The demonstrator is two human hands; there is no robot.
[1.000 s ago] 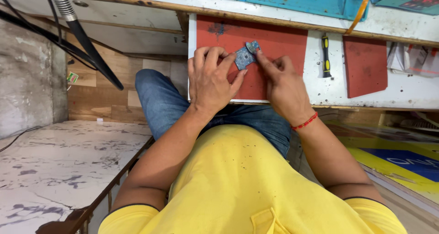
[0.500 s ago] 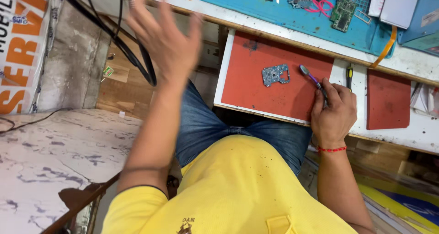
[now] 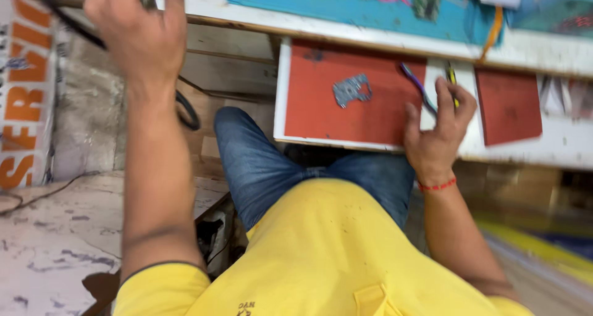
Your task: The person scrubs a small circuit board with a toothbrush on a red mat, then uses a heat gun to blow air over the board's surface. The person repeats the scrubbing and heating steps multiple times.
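Lying flat on the red mat point(image 3: 370, 121) of a pulled-out white tray point(image 3: 281, 93), a small grey circuit board point(image 3: 351, 89) sits left of the mat's middle, untouched by either hand. Right hand point(image 3: 435, 137) rests at the mat's right edge, fingers loosely curled around a thin purple-handled tool point(image 3: 417, 86) whose tip points up and left toward the board, stopping short of it; a red thread bracelet point(image 3: 437, 185) circles the wrist. Left hand point(image 3: 139, 29) is raised well away to the left, at the bench's front edge, fingers bent over something dark at the top of frame; blur prevents telling what it is or how firmly it is gripped. A black cable point(image 3: 188, 109) hangs in a loop beneath that hand. A second red mat point(image 3: 508, 106) lies to the right on the same white surface. Above the tray, a blue work mat point(image 3: 383, 10) on the bench holds scattered small parts, too blurred to identify. Person is seated, blue jeans point(image 3: 259, 161), yellow shirt point(image 3: 333, 254). Below left, a marbled pale floor point(image 3: 55, 248). An orange-and-white lettered sign point(image 3: 25, 87) stands along the left edge.
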